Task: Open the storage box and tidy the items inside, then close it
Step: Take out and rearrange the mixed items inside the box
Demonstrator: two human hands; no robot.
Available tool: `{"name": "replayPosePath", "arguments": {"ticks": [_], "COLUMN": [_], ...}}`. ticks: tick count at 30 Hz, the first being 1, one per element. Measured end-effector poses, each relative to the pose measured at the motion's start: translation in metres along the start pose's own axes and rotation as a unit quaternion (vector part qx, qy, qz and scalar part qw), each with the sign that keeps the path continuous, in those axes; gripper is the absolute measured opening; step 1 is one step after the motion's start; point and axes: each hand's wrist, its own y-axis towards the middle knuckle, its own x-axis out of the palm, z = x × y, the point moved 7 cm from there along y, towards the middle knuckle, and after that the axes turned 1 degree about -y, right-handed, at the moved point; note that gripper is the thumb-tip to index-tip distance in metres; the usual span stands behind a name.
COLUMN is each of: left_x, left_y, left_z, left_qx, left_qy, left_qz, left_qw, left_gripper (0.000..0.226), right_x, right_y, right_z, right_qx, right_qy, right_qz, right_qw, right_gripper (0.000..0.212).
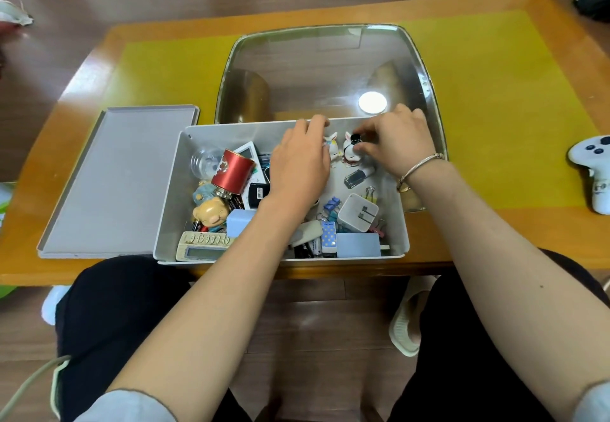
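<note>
Both forearms reach forward into open grey plastic storage box (171,190), long axis left-right on orange wooden table (495,233); left hand (298,166) rests palm-down, fingers relaxed; right hand (397,139) pinches small black cap (355,139).

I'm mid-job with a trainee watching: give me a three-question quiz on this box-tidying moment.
1. True or false: the lid lies on the table left of the storage box.
2. What does the right hand pinch? A) a small black-capped item B) the red tin C) the white charger
3. Fill in: the left hand rests by the two small ______ figurines.

Key: 1 true; 2 A; 3 rabbit.
</note>
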Motion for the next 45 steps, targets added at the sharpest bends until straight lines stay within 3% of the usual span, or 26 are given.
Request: {"name": "replayPosePath", "arguments": {"ticks": [4,12,45], "left_x": [0.015,0.023,0.027], "left_y": [0.007,0.012,0.012], "left_z": [-0.012,-0.017,-0.018], "left_qx": [-0.017,-0.031,-0.060], "left_qy": [0.032,0.024,-0.048], "left_qz": [-0.052,-0.077,-0.058], "left_qw": [0.998,0.996,0.995], "left_gripper": [0.035,0.035,0.024], "right_x": [-0.001,-0.011,-0.006], "right_y": [-0.001,0.000,0.002], "right_z": [-0.002,0.000,0.005], "right_qx": [0.010,0.023,0.038], "right_qy": [0.001,-0.034,-0.026], "right_qz": [0.007,0.011,0.031], "right_qw": [1.000,0.999,0.998], "right_gripper": [0.027,0.022,0.022]}}
